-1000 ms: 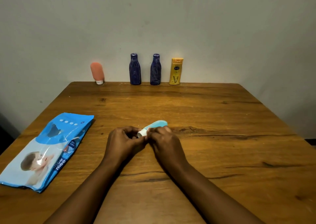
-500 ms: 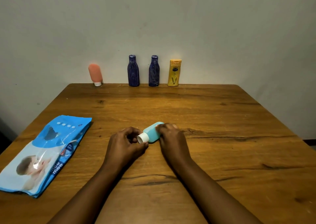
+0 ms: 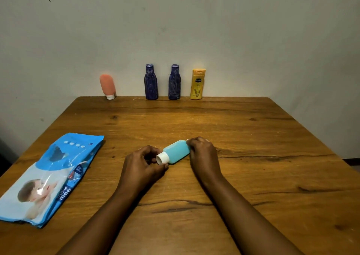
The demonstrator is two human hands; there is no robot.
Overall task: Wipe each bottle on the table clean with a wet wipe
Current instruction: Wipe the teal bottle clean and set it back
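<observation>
A small teal bottle (image 3: 176, 151) with a white cap lies on its side on the wooden table (image 3: 253, 157), cap pointing toward me. My left hand (image 3: 143, 166) pinches the cap between thumb and fingers. My right hand (image 3: 202, 153) grips the bottle's far end, and a sliver of white shows at its fingertips; I cannot tell if it is a wipe. Along the back edge by the wall stand a pink tube (image 3: 107, 86) on its white cap, two dark blue bottles (image 3: 151, 82) (image 3: 174, 82) and a yellow bottle (image 3: 198, 84).
A blue pack of wet wipes (image 3: 52, 176) lies flat at the left front of the table, near its edge. The wall rises directly behind the row of bottles.
My right hand has slid from the cap end along the teal bottle to its far end, uncovering the body. My left hand stays at the cap.
</observation>
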